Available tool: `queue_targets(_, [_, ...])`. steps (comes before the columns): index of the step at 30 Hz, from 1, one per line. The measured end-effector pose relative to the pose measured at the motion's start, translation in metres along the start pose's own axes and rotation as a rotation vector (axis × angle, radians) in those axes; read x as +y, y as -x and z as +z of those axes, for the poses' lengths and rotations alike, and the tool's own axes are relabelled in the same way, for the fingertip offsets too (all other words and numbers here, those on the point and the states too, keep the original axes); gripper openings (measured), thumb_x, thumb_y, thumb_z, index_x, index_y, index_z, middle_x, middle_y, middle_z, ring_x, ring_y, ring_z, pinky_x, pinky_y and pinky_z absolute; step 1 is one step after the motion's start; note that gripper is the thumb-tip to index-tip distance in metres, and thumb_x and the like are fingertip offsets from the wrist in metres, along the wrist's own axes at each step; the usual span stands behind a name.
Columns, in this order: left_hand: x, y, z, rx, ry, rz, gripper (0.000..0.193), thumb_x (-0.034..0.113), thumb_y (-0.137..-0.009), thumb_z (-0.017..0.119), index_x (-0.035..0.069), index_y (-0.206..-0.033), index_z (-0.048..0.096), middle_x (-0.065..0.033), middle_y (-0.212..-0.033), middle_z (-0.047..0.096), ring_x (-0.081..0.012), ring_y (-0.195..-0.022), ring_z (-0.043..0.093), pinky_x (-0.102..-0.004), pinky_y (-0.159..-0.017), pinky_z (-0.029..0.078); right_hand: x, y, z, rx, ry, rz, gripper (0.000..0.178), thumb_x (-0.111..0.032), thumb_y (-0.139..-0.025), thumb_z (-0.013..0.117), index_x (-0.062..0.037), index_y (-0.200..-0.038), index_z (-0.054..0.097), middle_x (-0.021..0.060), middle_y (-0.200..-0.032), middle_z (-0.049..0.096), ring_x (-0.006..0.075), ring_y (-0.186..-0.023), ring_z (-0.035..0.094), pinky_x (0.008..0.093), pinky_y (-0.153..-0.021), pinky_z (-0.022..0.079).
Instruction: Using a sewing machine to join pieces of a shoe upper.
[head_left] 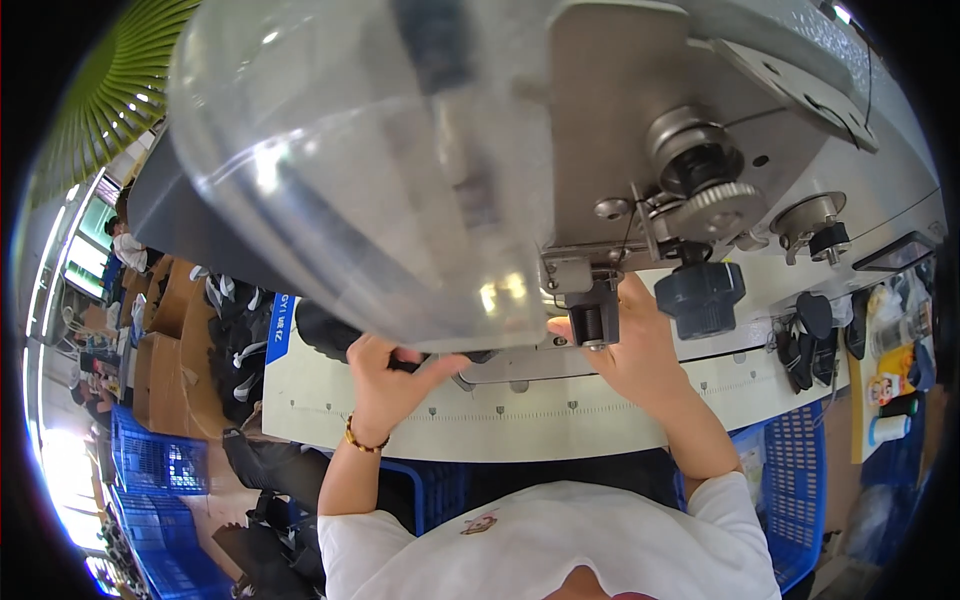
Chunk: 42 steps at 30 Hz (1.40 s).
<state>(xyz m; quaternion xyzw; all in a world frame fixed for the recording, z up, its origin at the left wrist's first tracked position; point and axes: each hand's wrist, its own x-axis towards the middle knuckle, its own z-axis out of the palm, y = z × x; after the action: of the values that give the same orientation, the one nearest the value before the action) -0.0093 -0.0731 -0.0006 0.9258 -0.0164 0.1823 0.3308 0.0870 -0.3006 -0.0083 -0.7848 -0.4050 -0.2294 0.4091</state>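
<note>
Before me stands a sewing machine point(640, 80) with a clear, domed cover point(300, 220) that hides much of the work area. My left hand point(385, 388) is at the lower edge of this cover, fingers curled and thumb stretched to the right. A black, soft-looking piece point(325, 330) lies against that hand, and dark material shows between its fingers and thumb. To the right, my right hand point(645, 350) reaches in behind the machine's metal guide and dark knob point(700, 297). Most of its fingers are hidden there, so what they touch does not show.
The pale table edge point(520, 420) carries a printed scale. Black shoe-like pieces point(810, 340) and thread spools point(888, 430) sit at the right. Blue crates point(795, 490) flank me, and a green fan point(125, 75) is at upper left. Cardboard boxes point(160, 385) stand farther left.
</note>
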Motion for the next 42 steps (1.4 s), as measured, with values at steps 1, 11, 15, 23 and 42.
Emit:
queue_targets(1, [0.005,0.003,0.001,0.31,-0.102,0.307,0.027,0.018,-0.063,0.073,0.003,-0.076,0.054,-0.0081,-0.072,0.057,-0.0193,-0.066,0.05,-0.0272,-0.058,0.039,-0.002,-0.001,-0.001,-0.006,0.012,-0.007,0.02,-0.015,-0.07,0.065,-0.0009,-0.079,0.056,0.0045,-0.08,0.048,0.0151,-0.053,0.048,0.0262,-0.041,0.038])
queue_targets(11, [-0.019,-0.009,0.055,0.199,-0.14,0.43,0.043,0.017,-0.081,0.053,0.005,-0.119,0.039,-0.0071,-0.117,0.047,-0.0214,-0.102,0.048,-0.0364,-0.087,0.042,-0.003,-0.017,0.002,-0.067,0.222,-0.168,0.018,-0.012,-0.062,0.065,-0.0041,-0.056,0.05,0.0035,-0.066,0.048,0.0162,-0.052,0.051,0.0291,-0.038,0.037])
queue_targets(15, [-0.023,-0.023,0.051,-0.11,0.065,0.431,0.045,0.029,-0.088,0.038,0.007,-0.126,0.031,-0.0064,-0.127,0.037,-0.0186,-0.114,0.038,-0.0348,-0.096,0.034,-0.003,-0.023,-0.022,-0.164,0.34,-0.181,0.016,-0.011,-0.059,0.063,-0.0036,-0.053,0.05,0.0037,-0.066,0.048,0.0179,-0.053,0.051,0.0303,-0.039,0.038])
queue_targets(23, [-0.021,-0.021,0.026,-0.46,0.463,0.004,0.045,0.028,-0.086,0.04,0.009,-0.127,0.032,-0.0063,-0.129,0.036,-0.0201,-0.119,0.034,-0.0354,-0.099,0.03,-0.007,-0.014,0.011,-0.105,0.501,-0.407,0.013,-0.009,-0.047,0.058,-0.0043,-0.046,0.046,0.007,-0.072,0.048,0.0147,-0.055,0.05,0.0256,-0.035,0.035])
queue_targets(42, [0.008,-0.038,0.016,-0.059,-0.364,0.7,0.039,0.002,-0.058,0.063,0.013,-0.095,0.061,-0.0033,-0.086,0.057,-0.0217,-0.077,0.056,-0.0315,-0.066,0.048,-0.004,-0.011,0.007,0.007,0.237,-0.209,0.022,-0.014,-0.058,0.066,-0.0048,-0.051,0.046,0.0049,-0.073,0.045,0.0124,-0.052,0.047,0.0239,-0.035,0.035])
